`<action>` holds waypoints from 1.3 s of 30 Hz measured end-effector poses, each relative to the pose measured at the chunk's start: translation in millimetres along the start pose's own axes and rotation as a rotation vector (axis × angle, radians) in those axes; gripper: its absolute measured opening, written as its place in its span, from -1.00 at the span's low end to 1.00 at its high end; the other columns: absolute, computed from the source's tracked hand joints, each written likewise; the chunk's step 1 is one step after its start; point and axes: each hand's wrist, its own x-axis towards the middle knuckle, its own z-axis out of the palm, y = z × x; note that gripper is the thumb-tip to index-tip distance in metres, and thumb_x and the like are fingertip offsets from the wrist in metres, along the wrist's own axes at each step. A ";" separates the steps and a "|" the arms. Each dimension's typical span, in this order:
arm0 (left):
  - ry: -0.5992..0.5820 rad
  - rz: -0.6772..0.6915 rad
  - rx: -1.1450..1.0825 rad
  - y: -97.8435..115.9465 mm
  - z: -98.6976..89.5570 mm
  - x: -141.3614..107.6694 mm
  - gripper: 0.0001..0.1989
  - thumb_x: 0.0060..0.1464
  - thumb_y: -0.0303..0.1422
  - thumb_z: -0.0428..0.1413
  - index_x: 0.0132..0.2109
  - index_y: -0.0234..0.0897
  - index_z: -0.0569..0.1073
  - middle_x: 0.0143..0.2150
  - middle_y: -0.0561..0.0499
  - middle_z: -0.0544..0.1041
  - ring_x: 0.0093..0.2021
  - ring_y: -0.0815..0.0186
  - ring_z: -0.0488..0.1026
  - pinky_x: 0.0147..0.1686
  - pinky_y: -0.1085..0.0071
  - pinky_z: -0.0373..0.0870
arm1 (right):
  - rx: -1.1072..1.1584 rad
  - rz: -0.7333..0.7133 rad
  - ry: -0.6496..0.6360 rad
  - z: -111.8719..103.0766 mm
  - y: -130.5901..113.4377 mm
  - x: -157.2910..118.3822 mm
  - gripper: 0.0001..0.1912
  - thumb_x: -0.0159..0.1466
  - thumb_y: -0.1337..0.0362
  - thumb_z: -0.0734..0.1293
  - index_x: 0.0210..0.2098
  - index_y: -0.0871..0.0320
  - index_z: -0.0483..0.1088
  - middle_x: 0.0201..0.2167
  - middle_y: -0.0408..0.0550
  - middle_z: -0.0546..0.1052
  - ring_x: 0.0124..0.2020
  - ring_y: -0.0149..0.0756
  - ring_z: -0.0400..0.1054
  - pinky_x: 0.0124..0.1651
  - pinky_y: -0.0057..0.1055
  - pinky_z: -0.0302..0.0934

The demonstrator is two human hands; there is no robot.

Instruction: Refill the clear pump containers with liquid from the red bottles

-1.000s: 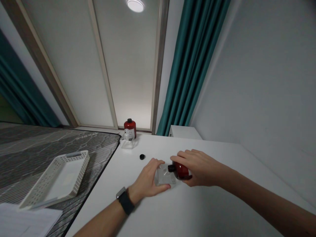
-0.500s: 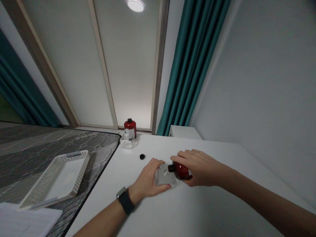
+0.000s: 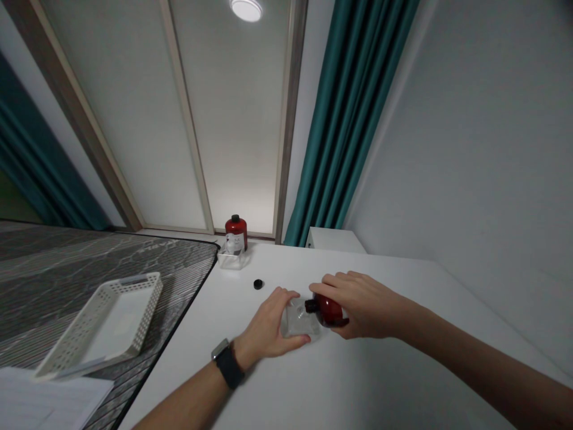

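A clear square container (image 3: pixel 299 321) stands on the white table (image 3: pixel 286 394). My left hand (image 3: pixel 271 327), with a dark watch on the wrist, is wrapped round its left side, thumb and fingers on opposite sides. My right hand (image 3: pixel 358 303) grips a dark red bottle (image 3: pixel 329 310), tipped on its side with its uncapped black neck pointing left over the container. Whether liquid is flowing is too small to tell. A black cap (image 3: pixel 258 284) lies on the table beyond my left hand.
At the table's far left corner, a second red bottle (image 3: pixel 236 230) with a black cap stands behind another clear container (image 3: pixel 230 259). To the left, a white perforated basket (image 3: pixel 145 310) and paper sheets (image 3: pixel 49 400) lie on a grey patterned surface.
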 end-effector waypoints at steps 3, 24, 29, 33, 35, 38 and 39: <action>0.000 0.000 0.001 -0.3 0.3 -0.5 -0.39 -0.01 -0.16 0.29 0.12 -0.26 0.26 -0.09 -0.10 0.43 -0.11 0.08 0.40 -0.11 0.14 0.41 | 0.001 0.001 -0.014 -0.3 -0.4 0.3 -0.51 0.15 0.18 0.41 0.06 0.08 0.33 -0.12 0.03 0.51 -0.21 -0.07 0.42 -0.22 -0.24 0.17; -0.014 0.010 -0.009 -3.1 1.5 -0.3 -0.38 0.00 -0.12 0.28 0.12 -0.27 0.25 -0.09 -0.10 0.41 -0.10 0.08 0.38 -0.10 0.15 0.40 | -0.009 0.005 -0.032 0.3 -0.5 0.7 -0.51 0.14 0.17 0.43 0.05 0.08 0.33 -0.13 0.03 0.51 -0.21 -0.06 0.43 -0.22 -0.24 0.17; -0.012 0.008 -0.010 -3.2 1.6 -0.5 -0.38 -0.01 -0.14 0.29 0.12 -0.26 0.25 -0.09 -0.10 0.41 -0.10 0.08 0.38 -0.10 0.15 0.39 | -0.010 0.002 -0.030 0.6 0.1 0.7 -0.49 0.14 0.17 0.43 0.06 0.08 0.33 -0.12 0.03 0.51 -0.21 -0.07 0.43 -0.22 -0.25 0.16; -0.019 0.005 -0.007 -2.6 1.7 -0.7 -0.37 -0.02 -0.17 0.30 0.12 -0.25 0.25 -0.09 -0.10 0.41 -0.10 0.09 0.38 -0.10 0.16 0.39 | -0.010 0.012 -0.047 -1.0 -1.1 0.7 -0.49 0.14 0.17 0.43 0.07 0.08 0.33 -0.11 0.04 0.51 -0.20 -0.05 0.43 -0.21 -0.24 0.17; -0.020 0.001 -0.003 -3.1 2.1 -0.9 -0.36 -0.03 -0.18 0.31 0.12 -0.25 0.25 -0.09 -0.10 0.41 -0.11 0.09 0.38 -0.10 0.16 0.39 | -0.008 0.010 -0.047 -1.3 -1.4 0.6 -0.50 0.15 0.16 0.43 0.06 0.08 0.34 -0.12 0.04 0.51 -0.20 -0.05 0.43 -0.21 -0.24 0.17; -0.023 0.001 0.003 -4.2 3.1 -1.2 -0.36 -0.05 -0.18 0.32 0.12 -0.25 0.25 -0.09 -0.09 0.41 -0.11 0.09 0.38 -0.10 0.16 0.39 | -0.007 0.010 -0.042 -0.7 -1.2 0.4 -0.51 0.15 0.17 0.42 0.06 0.08 0.34 -0.12 0.04 0.51 -0.20 -0.06 0.43 -0.21 -0.24 0.17; -0.023 0.000 0.005 -4.4 3.3 -1.2 -0.36 -0.05 -0.18 0.32 0.11 -0.25 0.25 -0.09 -0.09 0.40 -0.11 0.09 0.38 -0.09 0.16 0.39 | -0.006 0.011 -0.042 -0.5 -1.1 0.2 -0.51 0.14 0.18 0.42 0.06 0.08 0.34 -0.12 0.04 0.51 -0.21 -0.06 0.43 -0.21 -0.24 0.17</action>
